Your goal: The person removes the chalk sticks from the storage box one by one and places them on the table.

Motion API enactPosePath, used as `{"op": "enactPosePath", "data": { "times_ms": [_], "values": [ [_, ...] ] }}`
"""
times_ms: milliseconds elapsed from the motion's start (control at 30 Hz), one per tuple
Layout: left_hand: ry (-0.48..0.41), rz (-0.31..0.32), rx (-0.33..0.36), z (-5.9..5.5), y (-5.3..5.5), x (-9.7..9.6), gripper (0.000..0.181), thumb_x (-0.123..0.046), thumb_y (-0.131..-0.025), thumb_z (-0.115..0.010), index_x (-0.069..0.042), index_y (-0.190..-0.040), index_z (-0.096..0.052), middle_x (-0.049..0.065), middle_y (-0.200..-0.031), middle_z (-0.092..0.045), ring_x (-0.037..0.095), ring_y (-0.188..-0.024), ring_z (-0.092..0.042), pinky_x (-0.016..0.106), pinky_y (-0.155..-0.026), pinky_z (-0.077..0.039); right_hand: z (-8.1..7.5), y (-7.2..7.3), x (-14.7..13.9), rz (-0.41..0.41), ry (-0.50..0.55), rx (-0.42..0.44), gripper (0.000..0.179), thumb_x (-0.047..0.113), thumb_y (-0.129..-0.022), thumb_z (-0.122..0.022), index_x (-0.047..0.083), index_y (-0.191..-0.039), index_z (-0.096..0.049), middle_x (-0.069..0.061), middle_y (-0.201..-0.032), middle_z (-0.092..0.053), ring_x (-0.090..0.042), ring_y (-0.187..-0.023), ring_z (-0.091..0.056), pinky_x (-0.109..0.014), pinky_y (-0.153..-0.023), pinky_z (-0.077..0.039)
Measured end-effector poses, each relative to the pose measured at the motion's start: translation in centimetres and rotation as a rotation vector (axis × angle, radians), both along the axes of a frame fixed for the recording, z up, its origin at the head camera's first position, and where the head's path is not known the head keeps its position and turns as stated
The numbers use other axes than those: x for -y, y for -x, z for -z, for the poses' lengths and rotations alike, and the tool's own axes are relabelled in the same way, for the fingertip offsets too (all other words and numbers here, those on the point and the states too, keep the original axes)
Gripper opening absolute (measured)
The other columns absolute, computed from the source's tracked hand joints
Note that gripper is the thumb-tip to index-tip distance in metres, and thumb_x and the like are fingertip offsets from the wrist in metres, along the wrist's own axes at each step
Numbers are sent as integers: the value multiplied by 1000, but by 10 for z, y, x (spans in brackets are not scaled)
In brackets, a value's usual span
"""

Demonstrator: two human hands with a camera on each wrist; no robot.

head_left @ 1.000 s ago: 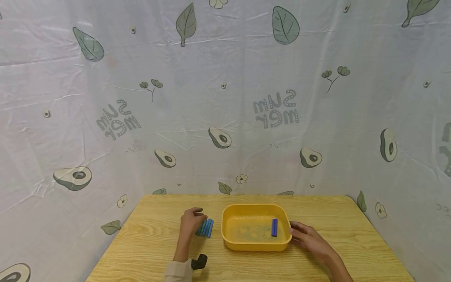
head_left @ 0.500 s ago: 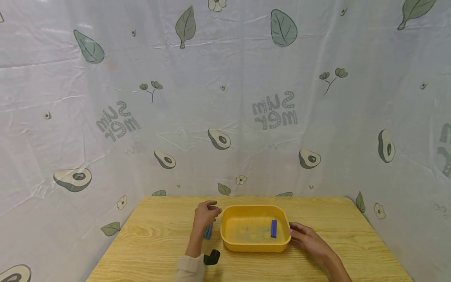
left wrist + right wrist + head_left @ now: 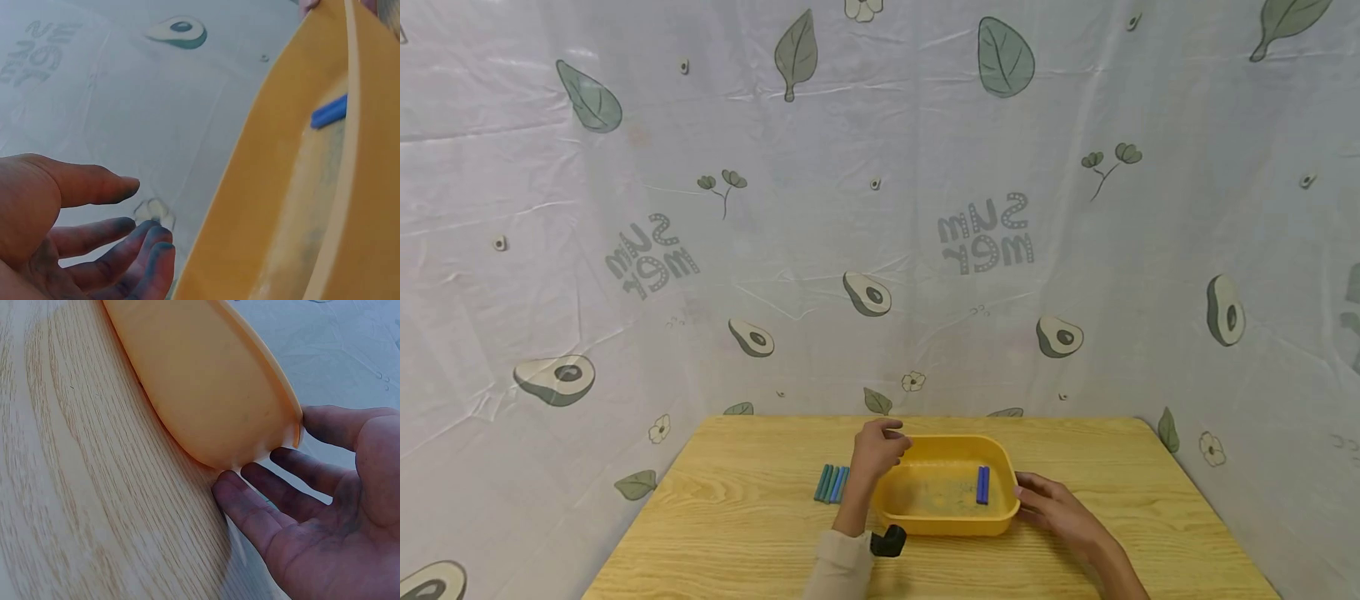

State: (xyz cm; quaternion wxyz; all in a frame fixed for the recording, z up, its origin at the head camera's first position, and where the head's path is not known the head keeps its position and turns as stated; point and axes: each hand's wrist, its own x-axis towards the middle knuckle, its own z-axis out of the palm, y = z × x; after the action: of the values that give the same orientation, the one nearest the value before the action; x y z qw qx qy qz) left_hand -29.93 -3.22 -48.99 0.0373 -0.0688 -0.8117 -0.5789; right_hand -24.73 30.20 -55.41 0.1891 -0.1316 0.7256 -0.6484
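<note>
My left hand (image 3: pixel 878 450) hangs over the left rim of a yellow tray (image 3: pixel 943 527). Its fingers are loosely bent with nothing between them and the thumb; in the left wrist view bluish smudges mark the fingertips. Two blue-violet sticks (image 3: pixel 982 485), like chalk or pastels, lie side by side in the tray's right part. Left of the tray, several green and blue sticks (image 3: pixel 829 483) lie in a row on the table, partly behind my left forearm. My right hand (image 3: pixel 331 494) touches the tray's right end with its thumb and extended fingertips.
The wooden table (image 3: pixel 737 533) bears the tray near its middle. A patterned white sheet (image 3: pixel 805 250) hangs behind and at both sides. A black wrist device (image 3: pixel 889 541) sits at my left sleeve. Bluish dust marks the tray floor.
My left hand has moved right, from over the row of sticks to the tray's left rim, baring most of the row. My right hand and the two sticks in the tray stay put.
</note>
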Motion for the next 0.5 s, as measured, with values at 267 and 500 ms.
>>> {"op": "enactPosePath", "data": {
  "times_ms": [267,500],
  "values": [
    [-15,53,35,6,2,-27,44,-9,-93,-80,7,-133,-71,17,-98,-80,30,-79,-76,47,-75,-67,0,0,-1,1,-6,-2,73,32,-117,-44,-16,-164,-17,-41,-167,-26,-46,-149,-50,-45,-114,-54],
    [-35,99,86,11,0,-44,44,-8,-94,-79,9,-134,-69,17,-98,-79,42,-87,-77,37,-71,-66,2,1,0,9,-8,-11,73,32,-117,-45,-16,-164,-17,-42,-167,-26,-45,-149,-51,-42,-113,-56]
  ]
}}
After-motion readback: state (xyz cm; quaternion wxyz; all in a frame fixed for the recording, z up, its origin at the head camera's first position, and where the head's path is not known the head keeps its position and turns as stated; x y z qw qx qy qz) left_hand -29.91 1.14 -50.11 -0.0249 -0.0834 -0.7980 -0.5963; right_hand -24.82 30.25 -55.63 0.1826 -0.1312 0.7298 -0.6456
